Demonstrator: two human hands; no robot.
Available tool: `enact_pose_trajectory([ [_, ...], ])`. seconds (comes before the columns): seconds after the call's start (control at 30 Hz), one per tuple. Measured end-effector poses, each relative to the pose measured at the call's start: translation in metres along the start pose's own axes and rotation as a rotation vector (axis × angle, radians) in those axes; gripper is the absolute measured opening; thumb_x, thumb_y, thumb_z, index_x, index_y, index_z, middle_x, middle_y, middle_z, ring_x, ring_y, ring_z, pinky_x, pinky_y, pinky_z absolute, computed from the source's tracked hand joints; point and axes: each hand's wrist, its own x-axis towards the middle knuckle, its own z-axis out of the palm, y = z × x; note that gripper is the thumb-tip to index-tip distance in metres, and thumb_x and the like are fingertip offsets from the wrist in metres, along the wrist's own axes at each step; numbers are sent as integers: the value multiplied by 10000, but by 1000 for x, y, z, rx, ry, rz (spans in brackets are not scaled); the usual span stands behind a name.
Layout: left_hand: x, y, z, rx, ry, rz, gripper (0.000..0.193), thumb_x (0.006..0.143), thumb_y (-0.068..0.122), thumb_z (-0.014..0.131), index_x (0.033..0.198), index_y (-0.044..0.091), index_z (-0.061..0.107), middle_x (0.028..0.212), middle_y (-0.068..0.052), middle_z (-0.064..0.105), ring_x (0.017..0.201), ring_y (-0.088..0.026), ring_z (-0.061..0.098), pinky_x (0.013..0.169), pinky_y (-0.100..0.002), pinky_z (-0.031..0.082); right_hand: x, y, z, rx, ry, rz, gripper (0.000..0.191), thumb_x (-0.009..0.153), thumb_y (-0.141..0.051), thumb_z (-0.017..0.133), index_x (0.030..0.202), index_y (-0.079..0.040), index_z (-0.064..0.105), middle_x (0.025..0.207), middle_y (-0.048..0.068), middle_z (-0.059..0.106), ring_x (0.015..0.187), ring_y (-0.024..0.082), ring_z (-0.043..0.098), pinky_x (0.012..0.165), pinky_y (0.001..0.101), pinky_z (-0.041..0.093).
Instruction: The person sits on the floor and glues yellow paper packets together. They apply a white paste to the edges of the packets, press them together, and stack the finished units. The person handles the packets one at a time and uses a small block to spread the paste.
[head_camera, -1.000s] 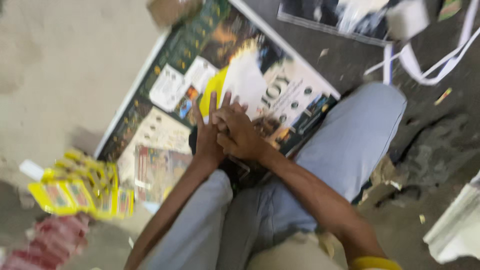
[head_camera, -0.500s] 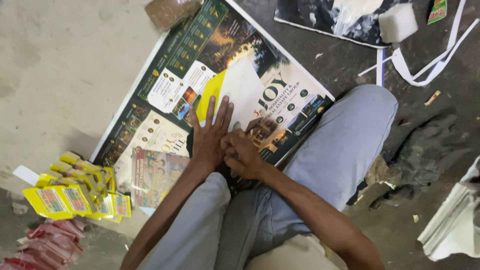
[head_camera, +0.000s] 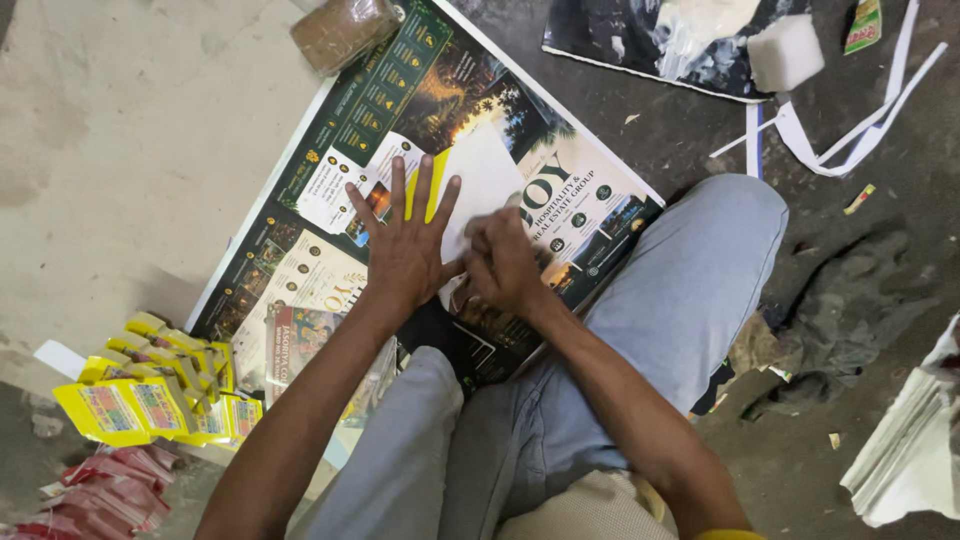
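My left hand (head_camera: 405, 243) lies flat with fingers spread on a white paper sheet (head_camera: 487, 175) that has a yellow piece under it. My right hand (head_camera: 503, 260), fingers curled, presses on the same sheet's near edge, right beside the left hand. The sheet rests on a large glossy printed poster (head_camera: 400, 100) spread on the floor. I sit with my legs in light blue trousers (head_camera: 690, 290) bent beside the poster.
A stack of yellow sachet packets (head_camera: 140, 400) and red packets (head_camera: 100, 495) lie at the left. A brown wrapped block (head_camera: 345, 32) sits at the poster's top. White paper strips (head_camera: 820, 130), a white block (head_camera: 785, 52) and a paper stack (head_camera: 910, 450) lie to the right.
Both hands slid further out over the white sheet; my left hand went from overlapping the right to lying flat with fingers spread.
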Motion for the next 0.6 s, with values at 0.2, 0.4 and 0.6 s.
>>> enact_pose_trajectory([
  [0.2, -3, -7, 5, 180, 5, 22, 1121, 741, 330, 770, 1698, 201, 201, 1738, -216, 65, 1590, -463, 25, 1083, -857, -10, -4, -3, 15, 23, -205, -94, 267, 919, 10, 575, 1164, -44, 482, 1020, 115, 503, 881, 254, 626, 771, 372, 508],
  [0.4, -4, -10, 11, 61, 145, 61, 1083, 766, 300, 767, 1683, 216, 197, 1730, -222, 74, 1584, -479, 30, 1084, -871, -24, -7, 0, 22, -193, -154, -302, 300, 901, 44, 636, 1166, -14, 508, 971, 107, 486, 898, 271, 501, 841, 393, 433],
  [0.6, -1, -13, 18, -5, 196, 57, 939, 850, 477, 702, 1628, 220, 243, 1678, -235, 94, 1540, -480, 39, 1024, -899, -25, -8, -7, 19, -298, -202, -363, 323, 870, 18, 673, 1149, -27, 515, 938, 85, 507, 924, 306, 494, 863, 410, 431],
])
